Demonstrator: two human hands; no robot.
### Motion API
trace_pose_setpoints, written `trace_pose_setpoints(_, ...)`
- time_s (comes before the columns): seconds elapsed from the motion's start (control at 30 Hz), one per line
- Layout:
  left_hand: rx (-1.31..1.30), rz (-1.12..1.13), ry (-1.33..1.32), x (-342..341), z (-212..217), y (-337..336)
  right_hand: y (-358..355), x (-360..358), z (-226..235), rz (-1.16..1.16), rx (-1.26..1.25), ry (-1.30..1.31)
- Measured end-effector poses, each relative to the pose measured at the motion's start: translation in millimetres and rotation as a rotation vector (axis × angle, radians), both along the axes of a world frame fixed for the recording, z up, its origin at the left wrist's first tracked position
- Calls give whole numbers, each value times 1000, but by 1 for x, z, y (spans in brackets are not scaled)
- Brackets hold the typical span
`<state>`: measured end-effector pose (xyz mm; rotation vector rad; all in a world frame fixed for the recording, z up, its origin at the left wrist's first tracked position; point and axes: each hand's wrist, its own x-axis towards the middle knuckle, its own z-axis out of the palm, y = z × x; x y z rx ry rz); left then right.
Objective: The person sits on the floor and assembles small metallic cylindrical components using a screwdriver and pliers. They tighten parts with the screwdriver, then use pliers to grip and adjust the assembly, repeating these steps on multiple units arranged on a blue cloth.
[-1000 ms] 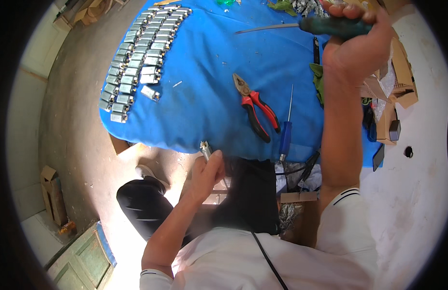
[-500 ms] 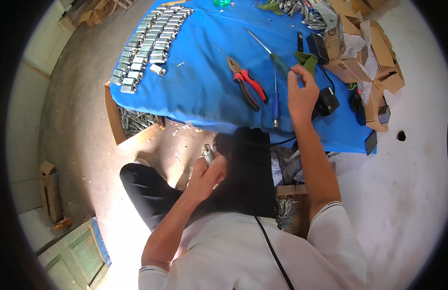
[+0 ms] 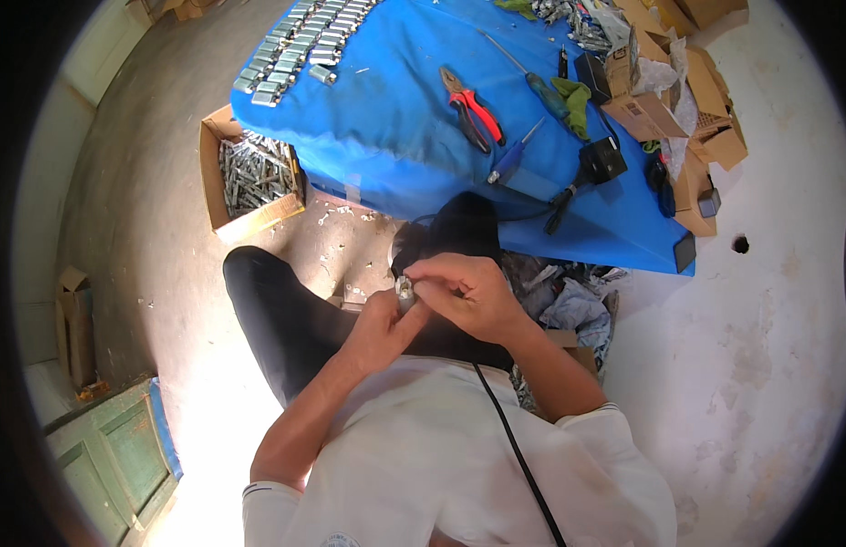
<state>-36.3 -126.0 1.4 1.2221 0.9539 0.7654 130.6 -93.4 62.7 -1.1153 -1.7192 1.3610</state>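
I held a small silvery metal part [image 3: 404, 292] over my lap, below the blue bench [image 3: 395, 137]; my left hand [image 3: 386, 324] closed its grip under it, and my right hand [image 3: 468, 292] pinched its top, fingers curled

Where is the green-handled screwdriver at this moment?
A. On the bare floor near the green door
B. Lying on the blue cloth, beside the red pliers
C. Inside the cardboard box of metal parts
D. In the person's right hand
B: the green-handled screwdriver lies on the blue cloth, just right of the red pliers, while both the left hand and right hand hold a small metal part.
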Motion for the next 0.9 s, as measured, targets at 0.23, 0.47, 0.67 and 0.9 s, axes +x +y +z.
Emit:
trace_pose_setpoints(0.23,38,90,-14,6,-2,-26,-19,0,6,63,77,-109)
trace_pose_setpoints(0.47,103,18,99,12,-6,-42,-39,9,5,72,116,-162)
trace_pose_setpoints(0.67,139,-40,168,22,-7,-43,-48,18,5,19,143,-225)
trace_pose_setpoints(0.9,134,-68,297,25,0,-49,-51,25,-2,78,300,-282)
